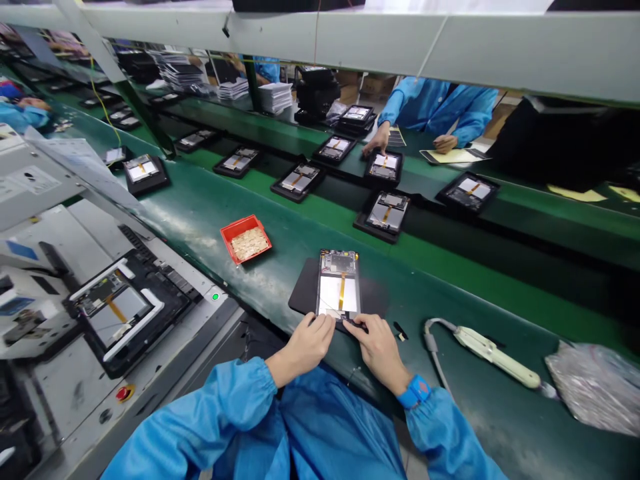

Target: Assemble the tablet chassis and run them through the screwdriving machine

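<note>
An opened tablet [339,287], its circuit board, white battery and orange ribbon cable exposed, lies on a dark flat pad [303,288] in front of me. At the near left corner of the tablet, my left hand [311,340] is closed, thumb and fingers pinched at the edge. My right hand [377,343] grips the near right corner, index finger and thumb on the edge. Any small part under the fingertips is too small to make out. A blue band [415,392] circles my right wrist.
A red bin [224,235] of small pale pieces sits beyond my left hand. To the right lie a cream corded tool [497,357] and a plastic bag [597,387]. A machine [165,393] holding another tablet stands left. Across the conveyor, a co-worker's hand [379,139] touches a tablet.
</note>
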Tool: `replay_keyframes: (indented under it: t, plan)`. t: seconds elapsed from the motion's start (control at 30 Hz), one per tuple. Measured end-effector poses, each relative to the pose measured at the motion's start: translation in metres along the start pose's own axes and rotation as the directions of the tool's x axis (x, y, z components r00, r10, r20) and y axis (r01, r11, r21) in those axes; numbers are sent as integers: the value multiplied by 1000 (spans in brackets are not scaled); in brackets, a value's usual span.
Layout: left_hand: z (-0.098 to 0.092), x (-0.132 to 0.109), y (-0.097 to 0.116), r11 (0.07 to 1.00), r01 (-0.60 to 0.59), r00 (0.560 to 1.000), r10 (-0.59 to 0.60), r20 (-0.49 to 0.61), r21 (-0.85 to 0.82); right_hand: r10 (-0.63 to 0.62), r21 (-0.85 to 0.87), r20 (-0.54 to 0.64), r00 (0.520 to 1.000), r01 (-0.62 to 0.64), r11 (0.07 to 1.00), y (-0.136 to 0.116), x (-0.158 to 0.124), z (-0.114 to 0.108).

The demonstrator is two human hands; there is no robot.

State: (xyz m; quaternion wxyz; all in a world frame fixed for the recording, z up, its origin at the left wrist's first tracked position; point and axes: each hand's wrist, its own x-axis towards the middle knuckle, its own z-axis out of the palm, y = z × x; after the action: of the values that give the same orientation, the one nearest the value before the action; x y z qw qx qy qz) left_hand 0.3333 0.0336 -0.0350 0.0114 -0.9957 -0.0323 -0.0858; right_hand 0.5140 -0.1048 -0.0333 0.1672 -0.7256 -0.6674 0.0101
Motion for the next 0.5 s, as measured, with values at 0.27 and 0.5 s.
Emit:
replay_keyframes:
  t: [0.27,0.5]
  plan:
    - [-11,2,-5,945,175,979,-197,-55,-275,52,-150,6,999,-51,987,5,13,-22]
    - [-8,1,-21,61,533,627,-699,345,-844,185,-77,-54,981,-189,979,16,10,-13]
